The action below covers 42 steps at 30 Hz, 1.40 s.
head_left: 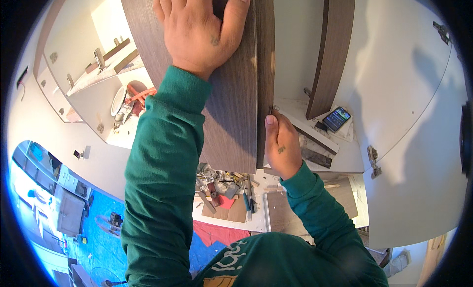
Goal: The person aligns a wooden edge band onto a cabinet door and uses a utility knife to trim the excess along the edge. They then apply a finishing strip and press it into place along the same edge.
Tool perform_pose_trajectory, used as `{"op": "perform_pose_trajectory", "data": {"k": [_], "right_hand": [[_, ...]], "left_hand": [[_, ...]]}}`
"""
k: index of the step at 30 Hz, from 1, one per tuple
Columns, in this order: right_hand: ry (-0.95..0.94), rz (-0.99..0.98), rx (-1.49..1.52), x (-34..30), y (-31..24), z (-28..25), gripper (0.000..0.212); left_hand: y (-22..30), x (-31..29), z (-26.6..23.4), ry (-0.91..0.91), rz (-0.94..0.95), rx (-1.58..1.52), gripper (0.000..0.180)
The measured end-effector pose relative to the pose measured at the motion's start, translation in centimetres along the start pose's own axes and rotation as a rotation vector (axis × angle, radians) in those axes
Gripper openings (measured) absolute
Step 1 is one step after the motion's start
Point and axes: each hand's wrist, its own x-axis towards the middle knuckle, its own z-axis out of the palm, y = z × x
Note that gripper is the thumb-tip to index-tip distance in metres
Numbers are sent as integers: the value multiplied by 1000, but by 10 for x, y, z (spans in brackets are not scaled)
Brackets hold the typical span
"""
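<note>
A dark brown wood-grain panel (224, 114) stands in front of me, its long edge turned to the right. My left hand (199, 33) lies on its face near the top, palm down with the thumb spread; the fingertips run out of view. Lower down, beside the panel's right edge (265, 80), my right hand (283, 146) is closed, thumb against the fingers. A small dark tip shows above that thumb, too small to name. Green sleeves cover both forearms.
Another brown board (335, 55) stands inside the white cabinet, near a lit smartphone (337, 119) and loose strips (315, 158). White doors with metal hinges (374, 161) flank me. Tools and scraps lie on a lower surface (224, 214); blue sheeting (98, 233) covers the floor.
</note>
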Motion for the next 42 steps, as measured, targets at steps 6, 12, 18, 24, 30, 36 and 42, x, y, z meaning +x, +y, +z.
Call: {"op": "perform_pose_trajectory", "data": {"k": [6,12,18,24,30,36,42], "right_hand": [[85,-11,-12,1,2,8,51],[66,-34,17,13,2,6,42],[32,37,-10,13,-1,2,41],[49,1,13,0,-2,3,44],[18,16,9,4,-5,-2,46],[37,-17,20,7,-7,-1,42],[5,45,-6,17,-9,1,39]], "left_hand": [[4,0,-2,-18,-16,4,50],[4,0,-2,-17,8,30,50],[4,1,-2,-25,-23,-25,50],[4,2,-8,-44,-11,25,49],[4,2,-4,-39,-34,0,50],[4,1,-3,-24,-5,26,50],[5,0,-4,-30,-18,5,50]]}}
